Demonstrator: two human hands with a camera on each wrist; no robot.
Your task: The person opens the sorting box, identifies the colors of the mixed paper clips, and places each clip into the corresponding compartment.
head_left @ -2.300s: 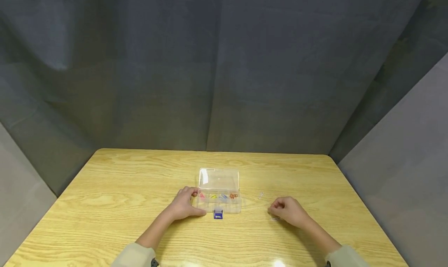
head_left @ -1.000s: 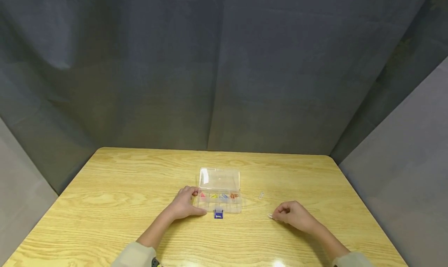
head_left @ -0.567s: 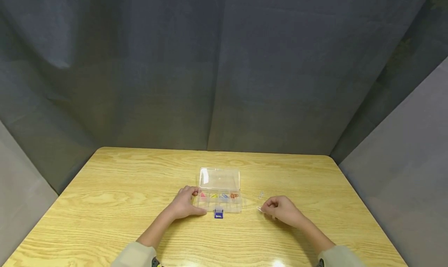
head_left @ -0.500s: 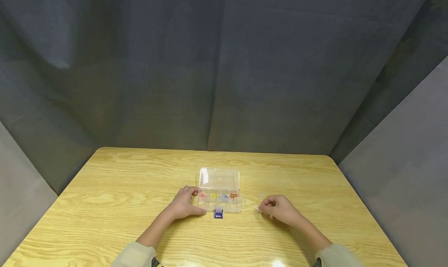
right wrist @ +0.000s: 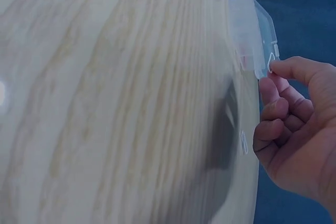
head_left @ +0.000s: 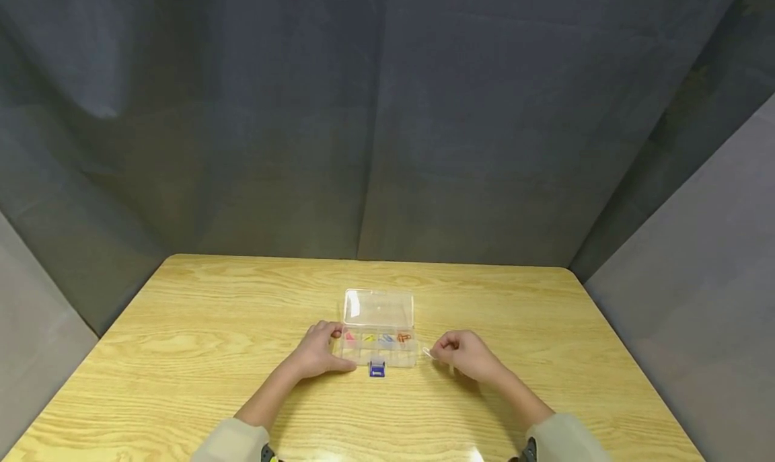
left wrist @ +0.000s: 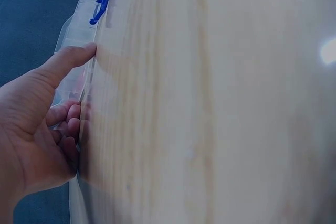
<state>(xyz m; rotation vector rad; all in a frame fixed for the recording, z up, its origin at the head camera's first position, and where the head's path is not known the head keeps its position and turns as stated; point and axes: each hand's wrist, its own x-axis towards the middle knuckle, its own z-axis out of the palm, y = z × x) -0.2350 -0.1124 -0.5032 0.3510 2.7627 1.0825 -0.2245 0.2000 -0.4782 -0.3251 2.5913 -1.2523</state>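
A clear plastic compartment box (head_left: 396, 360) lies on the table with its lid (head_left: 381, 307) raised at the back. My left hand (head_left: 316, 351) holds the box's left end, the thumb at the front corner and curled fingers at the side. Between thumb and finger, my right hand (head_left: 469, 358) pinches a white paper clip (right wrist: 271, 62) just right of the box. Another white paper clip (right wrist: 243, 142) lies on the table below that hand; in the head view the hand hides it. Pink pieces (head_left: 350, 337), yellow, blue and red paper clips (head_left: 403, 338) fill the back-row compartments.
A blue latch (head_left: 377, 368) sticks out from the box's front edge. The wooden table (head_left: 242, 300) ends at a dark curtain (head_left: 272, 146) behind, with pale panels on both sides.
The right hand picked up a white paper clip from the table and has moved left with it, close to the box's right end. The left hand and box have stayed in place.
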